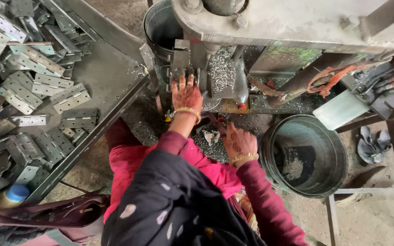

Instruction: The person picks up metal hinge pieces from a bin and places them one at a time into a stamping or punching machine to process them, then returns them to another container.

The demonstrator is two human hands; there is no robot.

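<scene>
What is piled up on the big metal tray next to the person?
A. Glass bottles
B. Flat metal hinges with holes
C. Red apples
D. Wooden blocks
B, because the metal tray on the person's left holds a heap of grey metal hinges, flat plates with rows of holes, while the left hand reaches to the machine ahead.

left hand flat at press | right hand beside bucket | hinges piled left
</scene>
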